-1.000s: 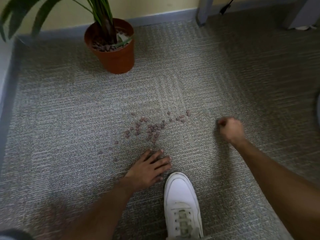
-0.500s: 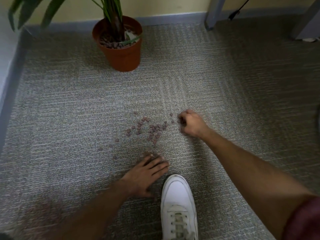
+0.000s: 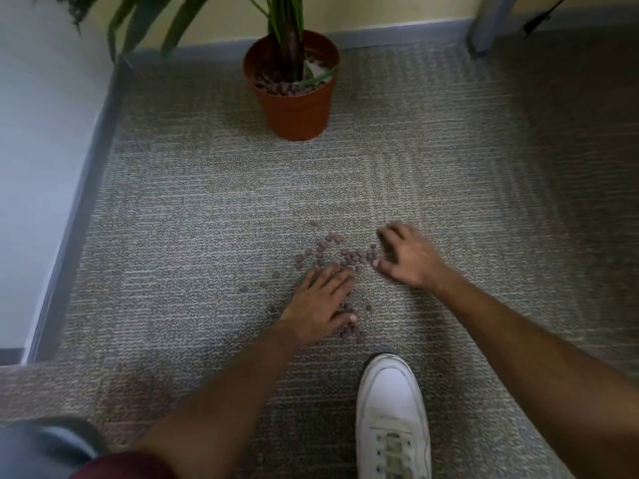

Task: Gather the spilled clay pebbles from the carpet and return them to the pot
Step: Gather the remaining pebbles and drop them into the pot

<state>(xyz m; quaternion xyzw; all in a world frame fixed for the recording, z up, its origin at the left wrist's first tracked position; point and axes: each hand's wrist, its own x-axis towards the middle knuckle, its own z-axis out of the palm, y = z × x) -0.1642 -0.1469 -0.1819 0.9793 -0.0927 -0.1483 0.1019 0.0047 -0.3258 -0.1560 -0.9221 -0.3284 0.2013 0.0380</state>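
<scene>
Nearest the camera, a white shoe (image 3: 392, 418) stands on the grey carpet (image 3: 179, 216), toe pointing away from the viewer. A dark red sleeve edge (image 3: 124, 466) shows at the bottom left, with a grey rounded shape beside it that cannot be identified.

Both bare forearms extend forward over the carpet. The left hand (image 3: 320, 300) lies palm down on the carpet, its fingers (image 3: 340, 280) straight and close together, tips touching the near edge of the main pebble cluster. A small group of clay pebbles (image 3: 349, 252) lies just beside its thumb, on the side toward the shoe; a few single pebbles sit to its left.

The right hand (image 3: 408, 255) is slightly blurred. It rests at the right edge of the main cluster, fingers bent and spread apart, tips down among the pebbles. Whether any pebble is held inside the hand cannot be determined.

The main cluster lies on the carpet between the two hands and extends a little beyond them, away from the viewer.

Farther off, well apart from the spill, a terracotta pot (image 3: 297, 108) stands upright on the carpet near the skirting board (image 3: 397, 32). It holds a green plant (image 3: 287, 25) and a layer of clay pebbles around the stem. A grey furniture leg (image 3: 485, 25) stands at the far right.
</scene>
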